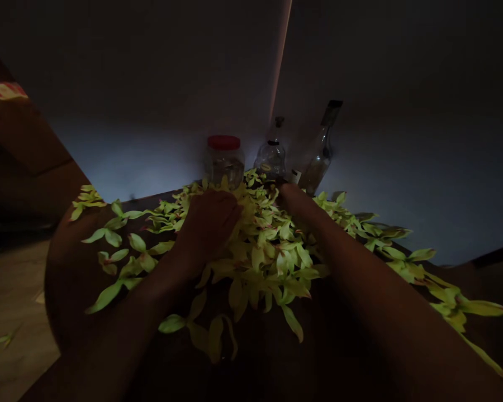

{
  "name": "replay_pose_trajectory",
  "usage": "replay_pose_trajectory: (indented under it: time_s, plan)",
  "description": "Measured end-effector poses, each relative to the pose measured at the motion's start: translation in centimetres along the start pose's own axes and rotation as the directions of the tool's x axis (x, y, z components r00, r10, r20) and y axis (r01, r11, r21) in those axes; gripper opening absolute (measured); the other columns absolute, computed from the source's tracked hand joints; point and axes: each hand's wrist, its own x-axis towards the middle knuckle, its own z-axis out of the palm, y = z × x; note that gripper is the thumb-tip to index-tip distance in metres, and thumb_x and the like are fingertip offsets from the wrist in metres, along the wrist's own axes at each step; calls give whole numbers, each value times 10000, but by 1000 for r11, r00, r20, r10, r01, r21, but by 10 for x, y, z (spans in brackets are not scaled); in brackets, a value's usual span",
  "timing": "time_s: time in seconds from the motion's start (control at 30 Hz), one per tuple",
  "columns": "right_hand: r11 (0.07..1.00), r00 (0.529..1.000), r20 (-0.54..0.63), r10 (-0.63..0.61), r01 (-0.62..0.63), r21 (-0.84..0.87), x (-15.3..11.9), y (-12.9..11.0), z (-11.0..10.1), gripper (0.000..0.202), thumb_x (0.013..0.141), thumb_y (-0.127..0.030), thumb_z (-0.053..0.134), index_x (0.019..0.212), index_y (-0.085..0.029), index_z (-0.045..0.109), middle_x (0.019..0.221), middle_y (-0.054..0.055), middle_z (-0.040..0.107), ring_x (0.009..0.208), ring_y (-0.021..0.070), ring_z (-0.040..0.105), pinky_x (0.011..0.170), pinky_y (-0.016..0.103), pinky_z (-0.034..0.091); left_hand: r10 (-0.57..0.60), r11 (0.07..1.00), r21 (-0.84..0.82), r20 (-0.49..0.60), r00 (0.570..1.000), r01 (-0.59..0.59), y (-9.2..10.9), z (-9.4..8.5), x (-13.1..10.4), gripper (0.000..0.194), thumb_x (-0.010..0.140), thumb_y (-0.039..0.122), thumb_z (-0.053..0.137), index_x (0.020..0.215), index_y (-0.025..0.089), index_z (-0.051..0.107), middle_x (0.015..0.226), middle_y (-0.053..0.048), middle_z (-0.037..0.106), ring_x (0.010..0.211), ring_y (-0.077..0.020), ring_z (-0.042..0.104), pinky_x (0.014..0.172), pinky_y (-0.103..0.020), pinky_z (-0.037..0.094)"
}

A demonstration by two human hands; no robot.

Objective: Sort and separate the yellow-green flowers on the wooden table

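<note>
Yellow-green flowers (276,245), with pointed petals and some reddish tips, lie in a heap across a dark round-edged table (61,262). My left hand (213,215) is in the heap, its back upward and its fingers curled down. Its fingertips, and anything in them, are hidden. Farther back on the right, my right hand (291,192) reaches to the rear edge of the flowers, near the bottles. Shadow and the flowers hide its fingers.
Along the wall stand a clear jar with a red lid (224,159), a rounded glass bottle (271,156) and a tall tilted-looking bottle (321,156). Cardboard boxes (25,128) are at the left. One flower (7,338) lies on the floor. The light is dim.
</note>
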Motion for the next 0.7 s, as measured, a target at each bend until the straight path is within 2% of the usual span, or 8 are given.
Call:
replay_pose_trajectory:
  time_s: [0.1, 0.23, 0.33, 0.43, 0.53, 0.6, 0.7]
  plan:
    - [998, 991, -132, -35, 42, 52, -1, 1, -15, 318, 876, -95, 555, 1113, -150, 760, 1158, 150, 753, 1111, 273, 689, 977, 349, 491, -15, 1000, 3, -12, 1000, 15, 1, 0, 0, 290, 1060, 314, 445, 968, 171, 679, 1064, -78, 722, 1087, -260, 623, 1006, -451, 425]
    - [993, 932, -362, -12, 55, 107, -3, 2, -31, 341, 967, -298, 488, 1118, -123, 739, 1076, 154, 756, 1013, 281, 691, 932, 368, 482, -13, 1000, 3, -21, 1000, 13, 5, -2, 0, 305, 1065, 324, 428, 972, 174, 678, 1083, -75, 723, 1069, -258, 618, 1011, -439, 415]
    - [989, 903, -428, 41, 25, 148, -5, 4, -42, 311, 961, -332, 464, 969, -140, 709, 950, 131, 730, 912, 263, 658, 868, 362, 461, -13, 1000, 19, -41, 999, 14, 7, -4, 0, 331, 1066, 322, 410, 935, 169, 673, 1042, -82, 726, 1031, -261, 624, 980, -434, 416]
    - [981, 937, -343, 66, 2, 196, -5, 5, -54, 263, 951, -333, 480, 861, -164, 661, 873, 108, 689, 841, 238, 619, 812, 354, 445, -29, 1000, 10, -70, 997, 29, 9, -7, 1, 349, 1066, 313, 405, 890, 165, 667, 979, -75, 719, 986, -250, 630, 940, -419, 420]
    - [968, 993, -106, 48, -20, 252, -3, 6, -62, 186, 880, -322, 612, 789, -174, 680, 811, 83, 686, 740, 210, 604, 729, 338, 453, -44, 999, 1, -74, 996, 44, 8, -8, 2, 353, 1064, 318, 419, 865, 164, 666, 928, -67, 710, 957, -242, 627, 919, -414, 419]
    - [958, 999, 21, 36, -41, 283, -1, 6, -64, 147, 818, -304, 695, 746, -176, 690, 776, 76, 681, 688, 198, 590, 692, 337, 451, -49, 999, 4, -60, 997, 49, 8, -9, 2, 356, 1064, 320, 416, 867, 166, 668, 937, -70, 715, 964, -244, 629, 925, -417, 418]
    - [941, 999, 38, 19, -30, 337, -1, 3, -60, 215, 862, -353, 659, 735, -181, 633, 730, 57, 622, 638, 167, 524, 673, 337, 434, -47, 999, 2, -56, 997, 48, 8, -9, 1, 335, 1057, 304, 424, 880, 168, 673, 962, -77, 724, 963, -245, 633, 934, -420, 423]
